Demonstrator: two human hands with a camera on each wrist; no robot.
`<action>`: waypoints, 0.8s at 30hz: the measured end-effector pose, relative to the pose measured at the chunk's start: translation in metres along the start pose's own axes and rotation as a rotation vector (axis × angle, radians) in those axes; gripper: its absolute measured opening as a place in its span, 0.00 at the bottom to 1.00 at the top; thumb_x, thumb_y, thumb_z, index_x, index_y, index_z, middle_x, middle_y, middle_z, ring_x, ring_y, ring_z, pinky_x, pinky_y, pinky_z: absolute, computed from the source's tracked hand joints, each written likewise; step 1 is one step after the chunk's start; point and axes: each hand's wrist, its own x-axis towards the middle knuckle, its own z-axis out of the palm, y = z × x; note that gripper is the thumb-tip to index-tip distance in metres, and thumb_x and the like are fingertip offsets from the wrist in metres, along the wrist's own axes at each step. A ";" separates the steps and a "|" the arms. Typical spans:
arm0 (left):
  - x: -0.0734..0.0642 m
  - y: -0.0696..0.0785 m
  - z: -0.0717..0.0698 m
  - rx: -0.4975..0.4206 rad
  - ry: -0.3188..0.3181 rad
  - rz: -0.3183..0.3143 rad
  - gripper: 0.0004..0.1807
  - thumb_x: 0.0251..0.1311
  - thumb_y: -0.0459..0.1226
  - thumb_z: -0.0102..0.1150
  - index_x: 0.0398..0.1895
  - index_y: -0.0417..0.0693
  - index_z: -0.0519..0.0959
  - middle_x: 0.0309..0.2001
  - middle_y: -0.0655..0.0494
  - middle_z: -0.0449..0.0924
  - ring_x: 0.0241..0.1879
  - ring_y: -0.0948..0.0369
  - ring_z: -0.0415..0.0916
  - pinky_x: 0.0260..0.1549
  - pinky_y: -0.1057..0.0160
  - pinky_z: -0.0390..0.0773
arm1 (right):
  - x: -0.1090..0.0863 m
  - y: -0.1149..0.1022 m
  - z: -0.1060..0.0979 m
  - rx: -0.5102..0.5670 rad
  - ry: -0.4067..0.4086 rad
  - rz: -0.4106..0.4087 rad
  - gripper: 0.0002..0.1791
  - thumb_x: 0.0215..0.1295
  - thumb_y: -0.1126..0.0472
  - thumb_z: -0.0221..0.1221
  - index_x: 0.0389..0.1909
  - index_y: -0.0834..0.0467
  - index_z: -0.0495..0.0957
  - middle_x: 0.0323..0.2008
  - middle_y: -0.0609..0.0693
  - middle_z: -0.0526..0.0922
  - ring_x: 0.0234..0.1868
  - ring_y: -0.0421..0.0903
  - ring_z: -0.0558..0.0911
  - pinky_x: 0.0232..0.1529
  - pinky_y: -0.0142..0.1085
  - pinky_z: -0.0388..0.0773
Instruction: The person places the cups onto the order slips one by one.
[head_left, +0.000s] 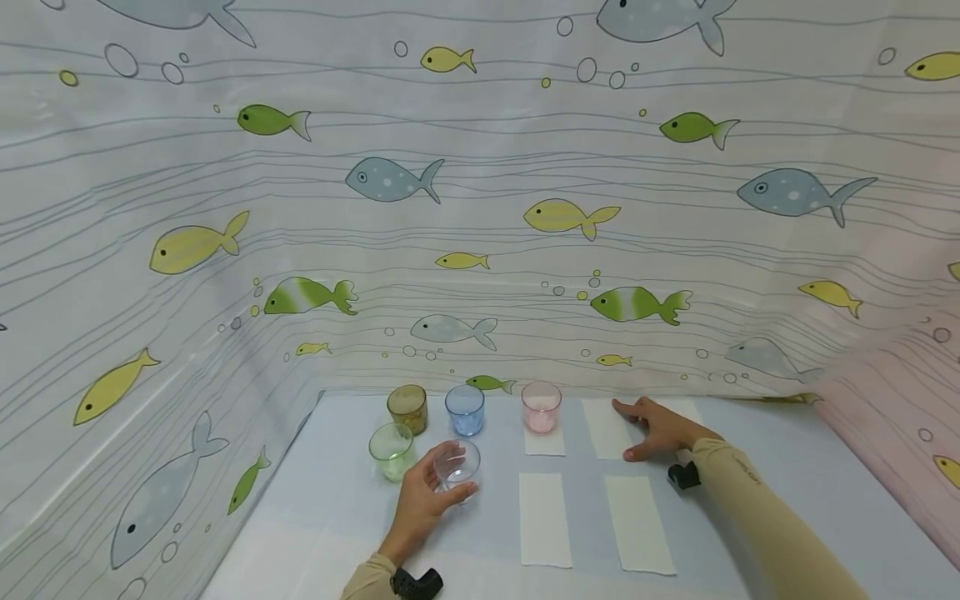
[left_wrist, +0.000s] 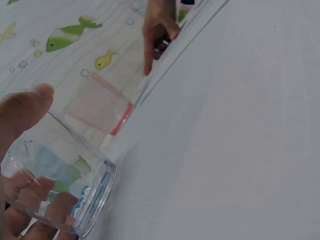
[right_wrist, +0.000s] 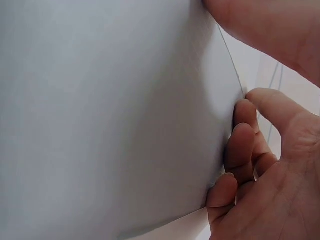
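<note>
In the head view my left hand [head_left: 420, 504] grips a clear glass [head_left: 457, 467], thumb on the near side and fingers round the far side. The left wrist view shows the clear glass [left_wrist: 97, 200] tilted in that frame, with fingers seen through its wall. My right hand [head_left: 663, 429] rests over a white paper strip [head_left: 606, 433] at the back, index finger and thumb stretched out on it. Its other fingers [right_wrist: 239, 145] bend loosely against the pale surface in the right wrist view. A pink glass [head_left: 542, 408] stands on another strip [head_left: 545, 446] to its left.
Green [head_left: 392, 454], brown [head_left: 407, 410] and blue [head_left: 465, 411] glasses stand close round the left hand. Two paper strips lie in front, one on the left [head_left: 545, 521] and one on the right [head_left: 640, 525]. Fish-printed curtain [head_left: 510, 183] encloses the white table [head_left: 300, 517].
</note>
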 end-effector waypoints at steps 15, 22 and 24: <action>0.000 -0.001 -0.001 -0.011 0.009 -0.014 0.40 0.49 0.31 0.83 0.68 0.49 0.78 0.63 0.49 0.85 0.65 0.49 0.82 0.66 0.70 0.77 | -0.003 -0.004 0.003 0.015 0.018 0.001 0.61 0.50 0.42 0.81 0.81 0.59 0.61 0.49 0.55 0.72 0.51 0.51 0.71 0.57 0.51 0.72; 0.000 0.000 -0.001 -0.002 0.014 -0.022 0.40 0.49 0.32 0.84 0.69 0.48 0.78 0.64 0.49 0.84 0.65 0.49 0.82 0.67 0.69 0.77 | -0.002 -0.002 0.002 -0.002 0.017 0.014 0.62 0.49 0.41 0.81 0.81 0.58 0.62 0.52 0.57 0.73 0.53 0.52 0.72 0.61 0.55 0.73; 0.000 0.001 -0.001 -0.004 0.013 -0.021 0.40 0.49 0.32 0.84 0.69 0.48 0.78 0.64 0.49 0.84 0.65 0.49 0.82 0.67 0.69 0.77 | -0.002 -0.002 0.002 -0.005 0.016 0.014 0.62 0.49 0.41 0.81 0.81 0.58 0.62 0.51 0.56 0.73 0.53 0.52 0.72 0.60 0.54 0.73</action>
